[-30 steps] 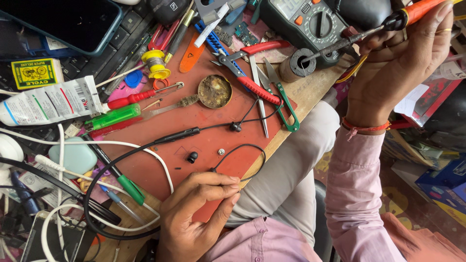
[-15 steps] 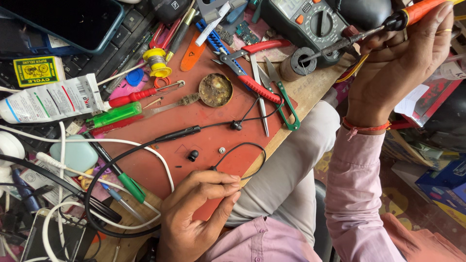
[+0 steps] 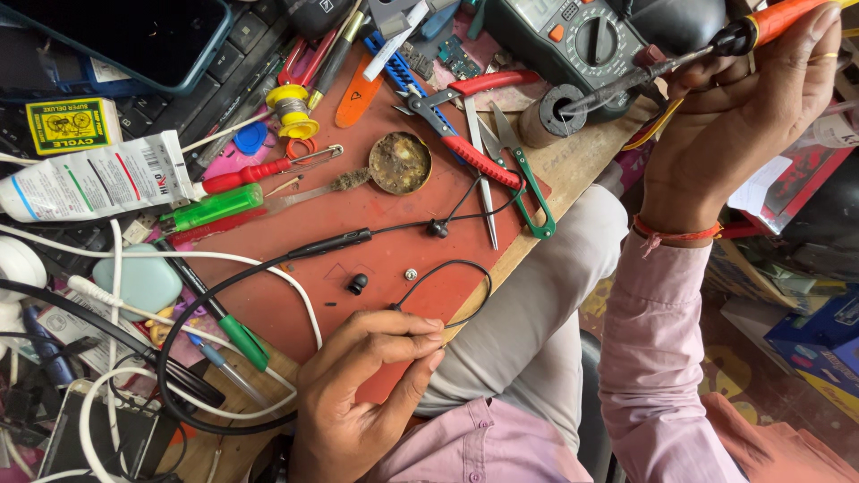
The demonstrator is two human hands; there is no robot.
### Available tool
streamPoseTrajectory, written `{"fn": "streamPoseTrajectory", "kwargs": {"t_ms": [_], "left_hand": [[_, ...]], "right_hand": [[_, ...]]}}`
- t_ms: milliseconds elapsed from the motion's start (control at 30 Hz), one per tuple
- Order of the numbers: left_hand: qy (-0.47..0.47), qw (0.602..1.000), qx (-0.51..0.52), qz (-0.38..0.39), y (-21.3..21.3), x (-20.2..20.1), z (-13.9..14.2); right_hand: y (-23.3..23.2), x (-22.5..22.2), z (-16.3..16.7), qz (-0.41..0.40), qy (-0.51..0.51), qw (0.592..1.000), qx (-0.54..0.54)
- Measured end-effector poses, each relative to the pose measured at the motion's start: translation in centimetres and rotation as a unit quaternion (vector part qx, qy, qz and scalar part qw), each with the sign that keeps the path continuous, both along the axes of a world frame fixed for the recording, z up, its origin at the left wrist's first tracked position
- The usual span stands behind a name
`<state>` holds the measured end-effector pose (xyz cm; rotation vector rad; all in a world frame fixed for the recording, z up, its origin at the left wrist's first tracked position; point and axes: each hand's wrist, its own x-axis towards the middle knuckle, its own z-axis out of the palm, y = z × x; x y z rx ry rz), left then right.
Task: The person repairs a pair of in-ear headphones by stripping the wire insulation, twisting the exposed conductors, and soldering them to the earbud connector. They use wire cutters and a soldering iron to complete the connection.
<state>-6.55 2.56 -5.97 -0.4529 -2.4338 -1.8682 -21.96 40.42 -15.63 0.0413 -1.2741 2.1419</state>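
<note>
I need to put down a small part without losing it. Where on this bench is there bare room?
Bare red mat lies between the black earphone cable and the left hand, near the loose earbud tip. A smaller patch sits below the round tin. The mat's top and left edges are crowded with tools.

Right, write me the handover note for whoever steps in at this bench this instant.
Left hand: fingers pinch the thin black earphone wire at the near edge of the red mat.
Right hand: holds the orange-handled soldering iron, tip inside the small dark spool by the multimeter.
On the mat: loose black earbud tip, small round metal part, flux tin, open.
Done: earbud looks taken apart.
Left: probably soldering the wire; no joint is visible yet.
</note>
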Motion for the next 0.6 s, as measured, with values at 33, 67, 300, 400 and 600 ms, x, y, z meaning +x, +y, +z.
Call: {"fn": "streamPoseTrajectory", "kwargs": {"t_ms": [33, 67, 300, 400, 600], "left_hand": [[0.0, 1.0, 0.002, 0.0, 0.0, -0.01, 0.01], [0.0, 1.0, 0.004, -0.001, 0.0, -0.03, 0.01], [0.009, 1.0, 0.0, 0.001, 0.07, -0.12, -0.01], [0.007, 1.0, -0.001, 0.002, 0.09, -0.11, 0.01], [0.007, 1.0, -0.005, 0.007, -0.11, 0.03, 0.08]], "right_hand": [[0.04, -0.01, -0.05, 0.001, 0.002, 1.0, 0.001], [0.07, -0.05, -0.11, 0.005, 0.006, 1.0, 0.005], [0.03, -0.09, 0.09, 0.017, 0.014, 1.0, -0.001], [-0.21, -0.15, 0.4, 0.01, 0.008, 1.0, -0.009], [-0.54, -0.07, 0.52, 0.022, 0.023, 0.999, 0.012]]}}
